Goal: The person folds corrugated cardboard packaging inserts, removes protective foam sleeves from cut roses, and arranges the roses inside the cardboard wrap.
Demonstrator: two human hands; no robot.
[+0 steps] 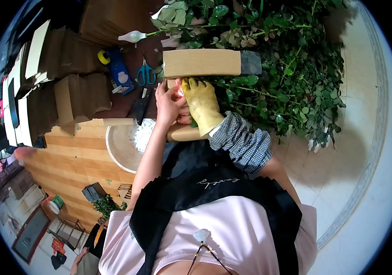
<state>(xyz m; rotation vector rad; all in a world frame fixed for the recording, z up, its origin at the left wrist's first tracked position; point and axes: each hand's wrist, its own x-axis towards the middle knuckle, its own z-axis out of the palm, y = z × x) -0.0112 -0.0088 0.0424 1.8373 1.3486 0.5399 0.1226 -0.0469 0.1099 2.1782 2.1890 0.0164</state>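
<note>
My bare left hand [169, 104] is closed against a small bunch of pinkish-red flower heads [178, 87], which look like roses. My right hand [202, 104], in a yellow rubber glove, curls over the same bunch just to the right, where leafy stems [246, 94] trail away. Both hands press together over a cardboard surface [186, 133] at the table's near edge. Directly beyond them lies a ribbed cardboard piece [202, 63] with a dark strip at its right end. My fingers partly hide the flowers.
Leafy stems [292, 59] pile up on the right. One flower in a white net sleeve [132, 36] lies at the back. Blue-handled scissors [146, 74], a blue box [120, 73] and a dark-bladed tool [140, 107] are on the left, near cardboard stacks [70, 98] and a white tub [120, 146].
</note>
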